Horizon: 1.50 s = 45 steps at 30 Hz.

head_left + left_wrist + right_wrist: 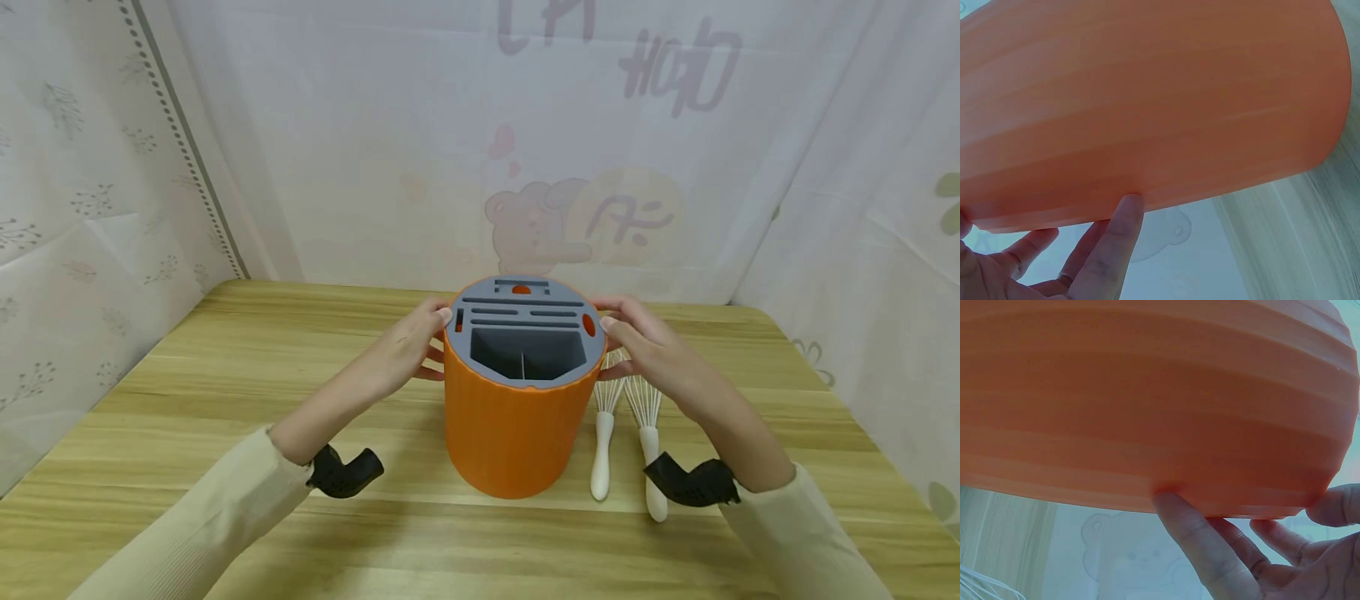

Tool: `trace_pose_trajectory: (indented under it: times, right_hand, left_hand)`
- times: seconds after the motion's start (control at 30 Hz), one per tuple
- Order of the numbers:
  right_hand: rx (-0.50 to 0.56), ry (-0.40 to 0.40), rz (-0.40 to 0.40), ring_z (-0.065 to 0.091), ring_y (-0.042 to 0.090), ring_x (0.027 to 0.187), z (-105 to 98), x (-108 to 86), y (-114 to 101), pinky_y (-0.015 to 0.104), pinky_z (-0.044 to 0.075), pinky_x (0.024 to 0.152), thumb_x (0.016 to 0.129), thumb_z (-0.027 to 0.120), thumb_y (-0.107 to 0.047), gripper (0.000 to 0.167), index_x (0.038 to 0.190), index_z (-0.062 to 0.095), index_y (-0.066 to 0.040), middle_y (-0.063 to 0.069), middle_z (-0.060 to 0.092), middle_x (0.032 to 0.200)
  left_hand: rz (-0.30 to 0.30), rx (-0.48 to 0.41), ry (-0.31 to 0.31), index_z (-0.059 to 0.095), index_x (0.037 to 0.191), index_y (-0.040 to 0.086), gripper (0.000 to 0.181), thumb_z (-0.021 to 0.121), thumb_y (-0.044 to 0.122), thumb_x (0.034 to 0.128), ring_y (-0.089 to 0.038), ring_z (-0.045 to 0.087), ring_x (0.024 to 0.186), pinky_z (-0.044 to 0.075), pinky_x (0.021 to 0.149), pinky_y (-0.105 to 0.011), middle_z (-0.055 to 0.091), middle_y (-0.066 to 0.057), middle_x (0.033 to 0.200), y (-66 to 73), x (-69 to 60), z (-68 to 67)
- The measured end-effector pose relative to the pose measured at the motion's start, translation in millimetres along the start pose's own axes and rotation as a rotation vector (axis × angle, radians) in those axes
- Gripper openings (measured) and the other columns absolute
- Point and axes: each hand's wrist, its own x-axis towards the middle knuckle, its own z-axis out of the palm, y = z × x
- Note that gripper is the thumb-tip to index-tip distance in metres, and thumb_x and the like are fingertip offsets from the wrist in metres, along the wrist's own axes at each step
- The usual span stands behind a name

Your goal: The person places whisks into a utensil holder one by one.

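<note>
An orange, ribbed utensil holder (517,433) stands upright at the middle of the wooden table, its grey top cut with slots and a divided compartment. Whether its base touches the table is hard to tell. My left hand (408,346) grips the holder's left side near the rim, thumb at the top edge. On the opposite side my right hand (648,346) holds it the same way. The wrist views show fingertips of the left hand (1094,256) and right hand (1241,556) pressing the orange wall.
Two whisks with cream handles lie to the right of the holder, a nearer-in whisk (602,450) and an outer whisk (651,450) partly under the right wrist's black camera mount (693,482). Printed curtains (375,150) enclose the wooden table (225,375) at the back and sides.
</note>
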Motion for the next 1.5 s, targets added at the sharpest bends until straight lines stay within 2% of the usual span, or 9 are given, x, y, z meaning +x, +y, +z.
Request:
trace_pose_trajectory:
  times: [0.13,0.43,0.6,0.87,1.07,1.33,1.5]
  right_hand:
    - [-0.002,0.0,-0.006,0.057,0.028,0.097,0.3,-2.9,-1.4,0.043,0.055,0.079,0.1,0.034,-0.027,0.041,0.136,0.034,-0.007,0.017,0.049,0.124]
    - [0.004,-0.001,-0.013,0.057,0.026,0.096,0.9,-7.6,-3.1,0.043,0.056,0.079,0.1,0.036,-0.027,0.043,0.136,0.033,-0.004,0.02,0.048,0.127]
    - [0.013,0.005,-0.005,0.057,0.028,0.097,1.5,-6.6,-1.6,0.041,0.056,0.079,0.1,0.036,-0.026,0.041,0.135,0.035,-0.006,0.018,0.05,0.125]
    - [0.009,0.016,0.007,0.058,0.025,0.094,2.4,-7.1,-1.0,0.039,0.056,0.078,0.1,0.036,-0.028,0.04,0.134,0.037,-0.008,0.017,0.052,0.12]
    - [0.02,0.025,-0.005,0.056,0.025,0.095,3.3,-7.4,-2.2,0.038,0.057,0.076,0.1,0.038,-0.03,0.042,0.134,0.038,-0.005,0.019,0.05,0.121]
    - [0.044,0.005,0.033,0.056,0.026,0.097,-0.2,-5.4,-2.5,0.042,0.056,0.077,0.099,0.04,-0.03,0.045,0.134,0.037,-0.002,0.02,0.045,0.126]
    - [0.02,0.02,0.034,0.059,0.019,0.096,-6.2,-6.5,-2.4,0.037,0.056,0.078,0.098,0.044,-0.03,0.047,0.136,0.035,-0.003,0.02,0.047,0.125]
  left_hand:
    - [0.007,-0.004,-0.003,0.035,0.132,0.008,0.042,0.023,0.033,0.1009,-0.034,0.061,0.096,0.055,0.081,-0.042,0.048,-0.019,0.116,1.3,-2.3,1.3]
    - [-0.014,-0.009,-0.01,0.035,0.133,0.007,0.043,0.024,0.034,0.1007,-0.032,0.061,0.098,0.054,0.082,-0.042,0.049,-0.019,0.117,3.4,-6.7,2.3]
    - [-0.025,-0.02,-0.017,0.035,0.134,0.008,0.044,0.024,0.035,0.101,-0.032,0.06,0.1,0.053,0.085,-0.043,0.048,-0.018,0.122,4.5,-8.5,1.3]
    - [-0.058,-0.039,-0.031,0.033,0.136,0.005,0.047,0.028,0.034,0.1004,-0.032,0.06,0.1,0.054,0.084,-0.041,0.048,-0.02,0.118,5.2,-8.3,-1.0]
    - [-0.063,-0.04,-0.057,0.034,0.136,0.008,0.046,0.029,0.037,0.1007,-0.031,0.059,0.102,0.053,0.086,-0.041,0.046,-0.017,0.124,7.0,-11.3,-4.8]
    - [-0.06,-0.035,-0.065,0.032,0.138,0.008,0.047,0.028,0.036,0.1002,-0.029,0.06,0.102,0.053,0.087,-0.041,0.044,-0.019,0.128,6.8,-12.4,-5.7]
    - [-0.071,-0.038,-0.058,0.033,0.137,0.008,0.046,0.028,0.036,0.1001,-0.028,0.06,0.101,0.053,0.086,-0.04,0.045,-0.018,0.126,7.9,-11.6,-5.0]
